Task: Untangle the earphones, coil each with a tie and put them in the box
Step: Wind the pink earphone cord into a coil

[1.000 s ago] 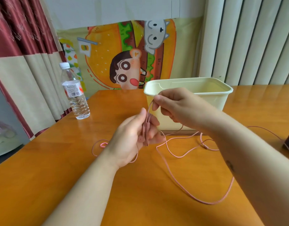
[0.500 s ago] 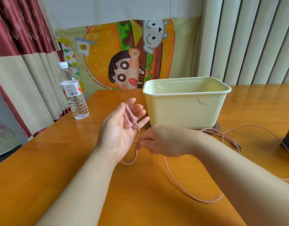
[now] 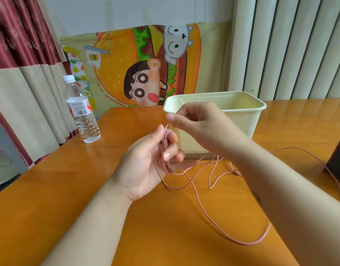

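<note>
Fingers point(image 3: 172, 148) on left hand point(image 3: 144, 166) curl round looped pink cord point(image 3: 164, 150), right hand point(image 3: 196, 123) pinching it.

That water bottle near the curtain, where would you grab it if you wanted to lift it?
Probably around the labelled upper body of the water bottle, coming from the right, over the table. It stands upright and round, so a hand wraps it sideways. The curtain crowds its left, and the ribbed lower part looks thin and squashy.

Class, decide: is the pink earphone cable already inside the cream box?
No, the pink cable hangs from the left hand and trails over the table before the box.
</note>
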Available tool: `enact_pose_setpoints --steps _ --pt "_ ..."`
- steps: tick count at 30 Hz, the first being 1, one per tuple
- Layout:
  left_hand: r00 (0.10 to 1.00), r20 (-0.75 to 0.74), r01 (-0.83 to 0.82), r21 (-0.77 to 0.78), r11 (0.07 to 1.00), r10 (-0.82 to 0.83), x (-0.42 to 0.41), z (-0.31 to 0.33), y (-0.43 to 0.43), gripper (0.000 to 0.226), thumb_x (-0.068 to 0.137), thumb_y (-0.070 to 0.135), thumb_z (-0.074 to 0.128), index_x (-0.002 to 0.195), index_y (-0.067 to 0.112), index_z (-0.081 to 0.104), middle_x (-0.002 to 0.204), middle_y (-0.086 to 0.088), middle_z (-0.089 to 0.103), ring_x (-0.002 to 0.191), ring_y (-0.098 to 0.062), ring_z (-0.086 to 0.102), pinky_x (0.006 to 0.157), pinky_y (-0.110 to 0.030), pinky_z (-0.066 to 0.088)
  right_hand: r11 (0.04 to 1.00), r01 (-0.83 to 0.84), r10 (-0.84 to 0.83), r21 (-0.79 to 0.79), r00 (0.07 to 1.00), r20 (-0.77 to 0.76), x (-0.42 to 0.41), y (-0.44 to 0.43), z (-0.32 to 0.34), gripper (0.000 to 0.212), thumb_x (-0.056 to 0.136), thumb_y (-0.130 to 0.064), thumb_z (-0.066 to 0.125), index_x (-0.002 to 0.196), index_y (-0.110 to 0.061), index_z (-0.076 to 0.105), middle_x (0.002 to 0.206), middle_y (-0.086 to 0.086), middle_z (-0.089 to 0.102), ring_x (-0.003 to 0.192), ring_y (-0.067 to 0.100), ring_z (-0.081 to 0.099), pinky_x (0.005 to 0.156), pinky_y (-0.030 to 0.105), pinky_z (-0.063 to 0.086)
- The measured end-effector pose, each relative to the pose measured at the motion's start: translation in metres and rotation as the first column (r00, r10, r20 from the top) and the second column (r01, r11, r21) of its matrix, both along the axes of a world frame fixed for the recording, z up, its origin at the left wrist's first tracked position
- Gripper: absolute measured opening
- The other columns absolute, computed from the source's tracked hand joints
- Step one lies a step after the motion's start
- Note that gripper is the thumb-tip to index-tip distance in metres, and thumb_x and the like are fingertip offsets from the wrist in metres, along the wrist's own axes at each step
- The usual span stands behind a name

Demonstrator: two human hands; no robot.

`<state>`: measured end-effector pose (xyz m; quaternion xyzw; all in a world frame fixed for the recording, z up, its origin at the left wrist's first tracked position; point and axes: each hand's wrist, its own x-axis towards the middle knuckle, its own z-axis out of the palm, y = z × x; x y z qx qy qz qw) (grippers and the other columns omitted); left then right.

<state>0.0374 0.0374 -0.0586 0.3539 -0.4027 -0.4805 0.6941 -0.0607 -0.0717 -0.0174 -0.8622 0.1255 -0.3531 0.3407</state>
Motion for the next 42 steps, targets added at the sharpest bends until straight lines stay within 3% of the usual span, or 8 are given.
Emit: enact_pose_setpoints --steps 8,13,16,19,25,33,38,42 --pt "0.905 -0.384 -0.248 -0.119 0.961 0.186 0.016 0.007 -0.002 0.035 0.099 0.031 0.032 0.095 0.012 0.061 0.071 0.003 0.060 0.067 -0.011 0.062 0.072 -0.030 0.058 0.989 -0.147 0.132 -0.024 0.935 -0.329 0.017 0.012 -0.034 0.031 0.099 -0.018 0.044 0.072 -0.019 0.059 0.054 -0.010 0.041 0.047 0.001 0.041 0.051 0.015 0.035" --pt "0.916 -0.071 -0.399 -0.054 0.916 0.395 0.029 -0.004 -0.006 0.039 0.102 0.034 0.027 0.103 0.013 0.059 0.076 0.001 0.068 0.078 -0.011 0.067 0.080 -0.033 0.057 0.949 -0.305 0.189 -0.083 0.757 -0.625 0.003 0.024 -0.017 0.024 0.098 -0.023 0.047 0.102 -0.016 0.069 0.061 -0.010 0.050 0.055 -0.001 0.048 0.053 0.012 0.037" --pt "0.883 0.266 -0.398 -0.016 0.917 0.387 0.024 -0.013 -0.008 0.049 0.094 0.046 0.027 0.097 0.011 0.061 0.073 0.001 0.065 0.068 -0.012 0.059 0.060 -0.021 0.050 0.936 -0.283 0.126 -0.209 0.824 -0.552 -0.007 0.027 0.001 0.024 0.096 -0.022 0.050 0.091 -0.011 0.070 0.067 0.000 0.058 0.056 0.008 0.046 0.055 0.020 0.036" --pt "0.870 0.414 -0.304 0.022 0.953 0.268 0.014 -0.019 -0.009 0.055 0.090 0.048 0.027 0.096 0.006 0.061 0.069 -0.001 0.061 0.070 -0.015 0.056 0.079 -0.030 0.052 0.952 -0.173 0.064 -0.253 0.919 -0.390 -0.016 0.022 0.016 0.031 0.096 -0.025 0.050 0.074 -0.009 0.064 0.057 -0.004 0.054 0.049 0.008 0.046 0.047 0.016 0.035" --pt "0.995 -0.036 0.099 0.085 0.991 -0.096 -0.008 -0.009 -0.005 0.048 0.093 0.049 0.034 0.083 0.010 0.060 0.059 -0.003 0.049 0.061 -0.016 0.055 0.074 -0.040 0.058 0.978 0.051 -0.082 -0.200 0.986 -0.148 -0.006 0.000 0.003 0.034 0.095 -0.029 0.053 0.079 -0.001 0.064 0.050 -0.005 0.034 0.044 0.006 0.035 0.046 0.019 0.030" --pt "0.907 -0.417 -0.085 -0.026 0.996 0.067 0.002 0.000 -0.007 0.031 0.100 0.031 0.032 0.088 0.012 0.054 0.061 0.002 0.048 0.060 -0.013 0.056 0.072 -0.035 0.059 0.996 -0.050 0.019 -0.071 0.922 -0.387 0.013 -0.003 -0.037 0.027 0.095 -0.012 0.045 0.070 -0.006 0.055 0.061 -0.001 0.048 0.056 0.010 0.042 0.048 0.016 0.031" --pt "0.929 -0.232 -0.297 -0.010 0.955 0.287 0.016 -0.006 -0.010 0.036 0.102 0.031 0.029 0.102 0.011 0.059 0.070 0.001 0.063 0.073 -0.013 0.066 0.082 -0.036 0.056 0.960 -0.276 0.161 -0.041 0.670 -0.725 0.003 0.013 -0.023 0.023 0.098 -0.028 0.045 0.097 -0.024 0.068 0.068 -0.009 0.054 0.065 0.006 0.054 0.067 0.022 0.046" --pt "0.940 0.129 -0.326 0.060 0.944 0.316 0.016 -0.010 -0.007 0.038 0.103 0.027 0.028 0.104 0.005 0.059 0.075 -0.005 0.065 0.066 -0.011 0.065 0.060 -0.024 0.053 0.941 -0.305 0.172 -0.145 0.802 -0.572 -0.012 0.020 0.006 0.024 0.096 -0.027 0.051 0.084 -0.015 0.068 0.060 -0.005 0.052 0.052 0.007 0.045 0.055 0.023 0.040"
